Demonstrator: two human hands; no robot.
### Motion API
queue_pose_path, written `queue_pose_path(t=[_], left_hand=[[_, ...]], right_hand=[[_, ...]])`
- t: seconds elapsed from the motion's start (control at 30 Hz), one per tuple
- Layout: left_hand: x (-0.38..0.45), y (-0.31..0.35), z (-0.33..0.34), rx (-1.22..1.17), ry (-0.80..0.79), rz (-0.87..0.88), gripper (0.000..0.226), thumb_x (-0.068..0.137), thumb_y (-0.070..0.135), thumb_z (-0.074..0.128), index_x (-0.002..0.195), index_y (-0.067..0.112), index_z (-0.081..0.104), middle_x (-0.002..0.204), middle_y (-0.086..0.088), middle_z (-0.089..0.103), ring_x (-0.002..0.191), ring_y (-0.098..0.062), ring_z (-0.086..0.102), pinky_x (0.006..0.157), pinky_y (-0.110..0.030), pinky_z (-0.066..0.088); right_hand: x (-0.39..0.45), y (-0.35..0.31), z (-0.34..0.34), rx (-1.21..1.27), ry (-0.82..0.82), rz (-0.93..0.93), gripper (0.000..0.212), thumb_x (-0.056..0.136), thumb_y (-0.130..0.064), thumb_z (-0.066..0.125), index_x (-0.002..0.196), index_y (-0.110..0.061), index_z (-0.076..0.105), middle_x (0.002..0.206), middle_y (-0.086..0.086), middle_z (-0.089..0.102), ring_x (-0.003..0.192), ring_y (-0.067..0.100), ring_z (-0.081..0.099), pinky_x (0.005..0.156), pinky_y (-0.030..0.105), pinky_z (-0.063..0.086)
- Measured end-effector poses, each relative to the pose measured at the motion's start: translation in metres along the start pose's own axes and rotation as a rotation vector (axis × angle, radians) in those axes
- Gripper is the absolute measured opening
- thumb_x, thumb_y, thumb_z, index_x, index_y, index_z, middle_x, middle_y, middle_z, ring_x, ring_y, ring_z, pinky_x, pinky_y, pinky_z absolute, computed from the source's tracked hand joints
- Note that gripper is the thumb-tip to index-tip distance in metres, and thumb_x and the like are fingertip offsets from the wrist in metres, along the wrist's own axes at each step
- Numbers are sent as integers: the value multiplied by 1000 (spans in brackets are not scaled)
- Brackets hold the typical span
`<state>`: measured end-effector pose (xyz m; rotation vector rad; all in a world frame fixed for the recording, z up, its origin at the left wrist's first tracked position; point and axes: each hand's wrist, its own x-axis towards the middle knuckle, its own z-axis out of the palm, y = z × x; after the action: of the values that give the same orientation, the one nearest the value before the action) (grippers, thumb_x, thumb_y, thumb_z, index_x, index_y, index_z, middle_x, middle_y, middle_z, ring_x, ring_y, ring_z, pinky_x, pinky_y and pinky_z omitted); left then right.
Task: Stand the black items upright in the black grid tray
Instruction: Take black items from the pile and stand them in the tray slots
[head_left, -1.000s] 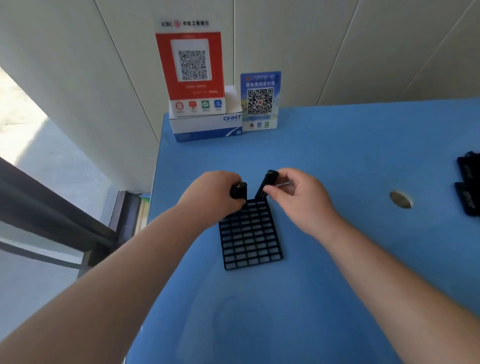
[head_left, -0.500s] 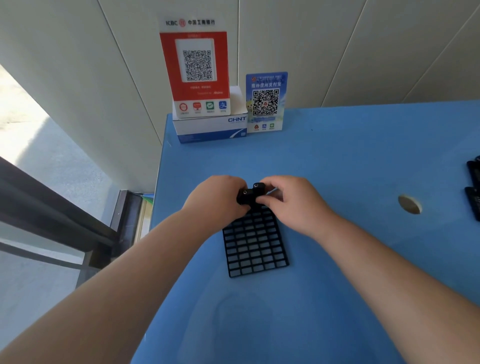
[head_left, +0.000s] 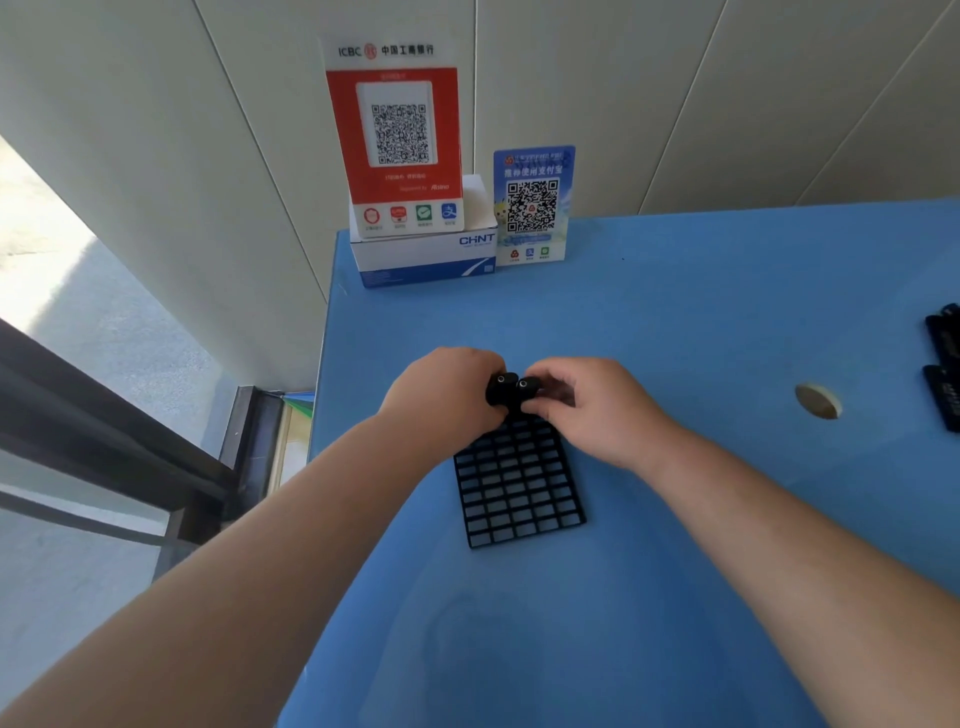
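Observation:
A black grid tray (head_left: 519, 488) lies flat on the blue table (head_left: 675, 322) in front of me. Two black items stand side by side at its far edge, each showing a small round end. My left hand (head_left: 441, 395) grips the left black item (head_left: 500, 387). My right hand (head_left: 587, 410) pinches the right black item (head_left: 525, 389). My fingers hide the lower parts of both items and the tray's far row, so I cannot tell how deep they sit in the cells.
More black items (head_left: 943, 364) lie at the table's right edge. A round hole (head_left: 817, 401) is in the tabletop to the right. A white CHNT box (head_left: 426, 254) with a red QR sign (head_left: 397, 140) and a blue QR card (head_left: 532, 205) stand at the back by the wall.
The right item, held tilted above the tray a second ago, now stands upright beside the left one at the tray's far edge. Both hands have closed in together.

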<state>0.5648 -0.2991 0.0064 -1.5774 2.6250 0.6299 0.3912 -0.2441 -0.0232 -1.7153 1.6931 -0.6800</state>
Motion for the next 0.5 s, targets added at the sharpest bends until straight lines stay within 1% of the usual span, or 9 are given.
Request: queue_pose_path(t=[0.07,0.13,0.2,0.27,0.33,0.4,0.43,0.5], left_hand=[[-1,0,0,-2,-2,-6,2,84,26,60,85,25,59,74,5,59,70,-17,57,53,-29,42],[-3,-1,-1,-9,-4,-9,2,84,27,61,84,26,59,74,5,60,69,-16,58,53,-28,42],[-4,-2,-3,-29,5,-7,5,83,28,61,87,26,63,75,5,61,70,-16,59,54,-30,46],[-7,-3,-6,-71,21,-7,11,82,31,63,92,29,65,79,7,64,73,-15,60,60,-32,54],[-11,-4,-10,-114,40,1,21,80,33,65,102,33,65,90,11,67,82,-13,62,69,-34,57],[-16,-5,-14,-126,70,39,37,81,34,67,118,34,62,110,15,68,100,-11,63,84,-36,56],[-18,-4,-17,-100,84,68,44,83,35,67,126,32,58,120,15,65,109,-11,60,91,-36,53],[-25,3,-20,11,123,130,55,87,37,65,139,29,49,134,12,57,122,-13,53,98,-35,48]], right_hand=[[0,-2,1,-31,21,0,12,90,-18,71,97,-28,72,86,-13,72,85,8,67,84,31,54],[-1,-3,3,-27,49,12,11,91,-18,70,100,-25,73,88,-12,72,85,8,66,85,33,55],[-3,-4,7,-54,64,12,11,91,-19,70,101,-24,73,91,-11,73,87,9,67,86,35,55],[-5,-3,9,-58,70,26,15,90,-19,72,104,-25,73,98,-12,73,93,8,67,88,30,55],[-11,-4,8,-24,98,52,21,88,-17,74,108,-24,72,102,-15,70,97,3,66,89,23,52],[-21,-3,4,-10,158,75,23,87,-18,75,109,-24,69,101,-15,67,95,1,66,87,21,53],[-27,-2,1,-2,186,87,24,87,-19,75,109,-25,67,101,-15,67,92,0,66,85,21,53],[-42,-2,-9,21,240,112,26,87,-20,76,109,-28,64,100,-16,66,89,-4,65,81,17,51]])
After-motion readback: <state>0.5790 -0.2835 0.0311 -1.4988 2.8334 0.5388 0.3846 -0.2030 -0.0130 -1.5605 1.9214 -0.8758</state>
